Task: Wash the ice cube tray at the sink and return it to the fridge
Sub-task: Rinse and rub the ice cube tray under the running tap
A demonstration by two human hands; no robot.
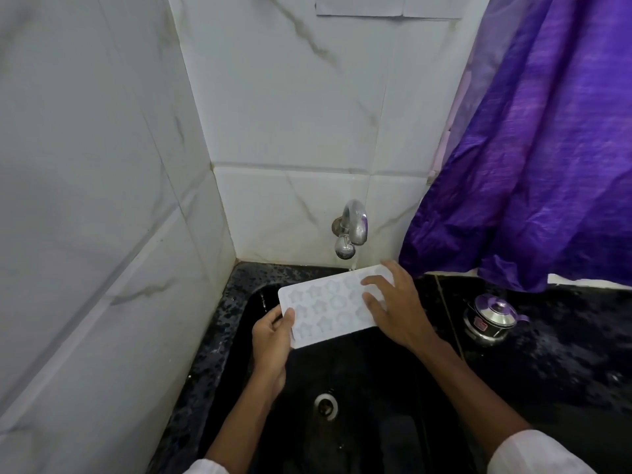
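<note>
Over the black sink [359, 371], the ice cube tray [325, 309] is under the tap [354, 224]; the left hand [272, 340] pinches its left end, the right hand [393, 309] rests spread fingers on the right end. Tilting it should let water rinse every mould

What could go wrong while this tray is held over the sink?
The left hand grips the ice cube tray by one short edge only, and the right hand rests its fingers on top. Once wet, it might slip into the sink. Water from the tap seems to hit the far corner and could splash the purple curtain.
</note>
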